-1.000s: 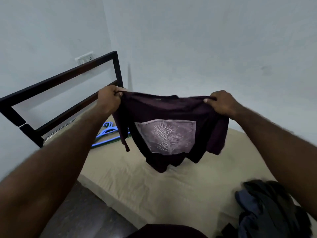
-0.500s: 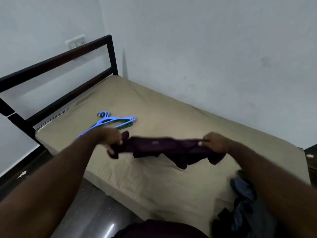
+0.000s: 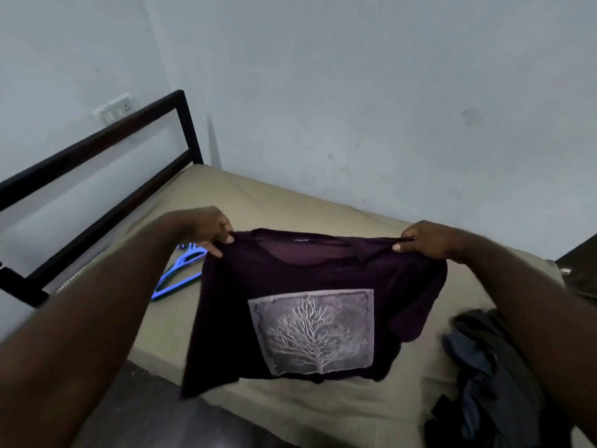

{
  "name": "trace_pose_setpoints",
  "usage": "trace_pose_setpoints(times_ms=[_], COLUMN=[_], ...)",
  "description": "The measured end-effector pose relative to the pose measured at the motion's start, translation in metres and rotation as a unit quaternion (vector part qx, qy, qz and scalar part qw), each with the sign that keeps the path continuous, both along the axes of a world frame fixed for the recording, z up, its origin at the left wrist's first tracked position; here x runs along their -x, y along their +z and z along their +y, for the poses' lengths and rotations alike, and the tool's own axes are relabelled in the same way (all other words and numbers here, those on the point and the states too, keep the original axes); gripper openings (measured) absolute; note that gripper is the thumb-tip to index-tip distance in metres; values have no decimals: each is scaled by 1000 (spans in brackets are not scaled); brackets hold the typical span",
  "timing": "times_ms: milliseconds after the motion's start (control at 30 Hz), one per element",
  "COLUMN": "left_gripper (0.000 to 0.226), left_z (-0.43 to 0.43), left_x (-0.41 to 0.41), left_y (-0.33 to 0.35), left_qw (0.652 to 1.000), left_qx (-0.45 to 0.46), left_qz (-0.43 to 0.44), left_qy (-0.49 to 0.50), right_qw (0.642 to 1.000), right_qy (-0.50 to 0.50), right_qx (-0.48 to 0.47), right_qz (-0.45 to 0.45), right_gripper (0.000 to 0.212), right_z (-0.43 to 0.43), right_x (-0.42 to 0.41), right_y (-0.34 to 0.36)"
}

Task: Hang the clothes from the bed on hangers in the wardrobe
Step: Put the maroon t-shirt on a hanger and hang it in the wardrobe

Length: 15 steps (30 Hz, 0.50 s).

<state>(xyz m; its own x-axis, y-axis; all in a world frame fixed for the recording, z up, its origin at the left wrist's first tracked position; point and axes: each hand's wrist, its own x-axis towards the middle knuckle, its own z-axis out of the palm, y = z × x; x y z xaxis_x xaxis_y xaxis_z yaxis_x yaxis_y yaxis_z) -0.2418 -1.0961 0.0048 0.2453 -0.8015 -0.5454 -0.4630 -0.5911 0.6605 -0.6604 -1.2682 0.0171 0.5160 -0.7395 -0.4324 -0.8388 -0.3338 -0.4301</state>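
Left hand (image 3: 210, 231): pinching one shoulder of maroon T-shirt (image 3: 290, 276). Right hand (image 3: 426, 240): pinching the other shoulder.
T-shirt: one, stretched between both hands, above bed (image 3: 258, 202).
Handling: best kept level, neckline open for a hanger.
Hangers (image 3: 181, 270): blue, just below left hand; at least two.
Clothes pile (image 3: 491, 367): one, below right hand; garment count unclear.

Bed (image 3: 292, 205) noted in a room corner, its far side against the pale wall. The mattress is covered by a khaki sheet (image 3: 326, 415), lightly creased. A black metal headboard (image 3: 97, 147) is seen at the left end. Blue hangers (image 3: 181, 274) are found flat on the sheet near the headboard, stacked together. A heap of dark clothes (image 3: 491, 376), grey and navy, is seen on the sheet at the right, well apart from the hangers. Dark floor (image 3: 145, 402) is noted beside the near edge.
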Motion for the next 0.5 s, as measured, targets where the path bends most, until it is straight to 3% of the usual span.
trace_pose_setpoints(times_ms=[100, 267, 367, 433, 500], left_gripper=[18, 15, 12, 12, 14], left_z=[-25, -44, -67, -91, -117], left_x=[-2, 16, 28, 33, 28], left_y=[-12, -53, -54, -46, -42], left_qw=[994, 990, 980, 982, 982], left_qx=[89, -87, -146, -134, -59], left_qz=[-59, -56, -64, -100, -178], left_qy=[26, -95, -117, -90, -36], right_qw=[1000, 990, 981, 978, 991], right_qy=[-3, 27, 52, 53, 10], right_qx=[18, -64, -52, -54, -47], right_qz=[-5, 122, 180, 193, 125], right_gripper=[22, 20, 25, 32, 31], right_z=[-6, -26, -53, -76, -100], right_x=[-1, 0, -10, -21, -32], right_y=[-4, -30, -36, -37, -43])
